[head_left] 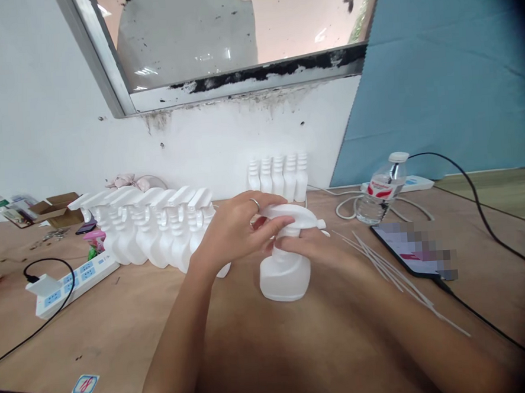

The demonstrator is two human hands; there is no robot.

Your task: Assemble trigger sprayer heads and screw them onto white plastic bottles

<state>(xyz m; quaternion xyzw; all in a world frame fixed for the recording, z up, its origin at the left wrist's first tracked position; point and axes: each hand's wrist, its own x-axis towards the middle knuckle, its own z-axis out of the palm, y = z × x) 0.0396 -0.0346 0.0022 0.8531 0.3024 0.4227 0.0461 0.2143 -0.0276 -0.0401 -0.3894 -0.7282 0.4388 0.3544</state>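
Note:
A white plastic spray bottle (285, 281) stands upright on the table in front of me, with a white trigger spray head (303, 214) on top. My left hand (233, 229) is closed on the spray head, its thumb and fingers on the head's near and far sides. Around the bottle's neck, just below the head, the fingers of my right hand (307, 245) are closed. The trigger and most of the neck are hidden behind my fingers.
To the left stand several white spray bottles (143, 242) with heads on. Several headless bottles (278, 179) line the wall. Thin white tubes (384, 263), a cabled phone (403, 250) and a water bottle (378, 195) lie or stand right. A power strip (78, 282) is far left.

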